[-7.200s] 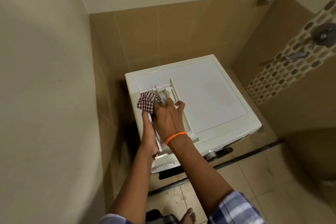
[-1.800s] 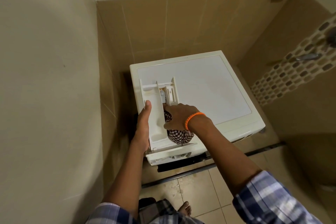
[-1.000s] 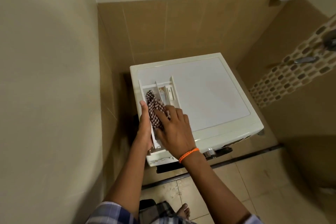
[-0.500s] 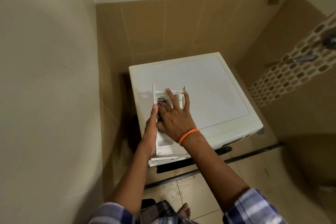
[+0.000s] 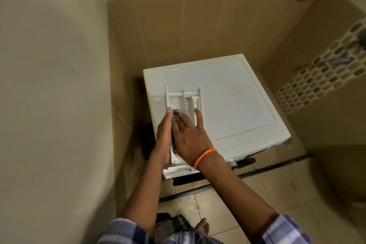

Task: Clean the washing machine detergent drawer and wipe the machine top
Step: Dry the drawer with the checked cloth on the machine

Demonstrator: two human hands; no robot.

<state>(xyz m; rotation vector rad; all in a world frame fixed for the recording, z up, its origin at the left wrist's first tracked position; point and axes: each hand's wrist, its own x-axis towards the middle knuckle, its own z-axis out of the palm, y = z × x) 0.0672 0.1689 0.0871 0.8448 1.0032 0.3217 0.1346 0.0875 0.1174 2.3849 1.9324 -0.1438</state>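
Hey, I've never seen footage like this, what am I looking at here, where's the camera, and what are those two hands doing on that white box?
There is no robot here. A person wears a wide-angle camera on the head, so the one view looks down past their own arms.

The white box is a washing machine standing in a tiled corner. Its detergent drawer has been taken out and lies on the machine top, at the left side. You can see its dividers and compartments.

The left hand lies along the drawer's left wall, steadying it. The right hand, the one with the orange wristband, reaches into the drawer with its fingers spread, pressing a checked cloth into a compartment. Only a small bit of the cloth shows past the fingertips.

Below, a bare foot stands on the floor tiles.
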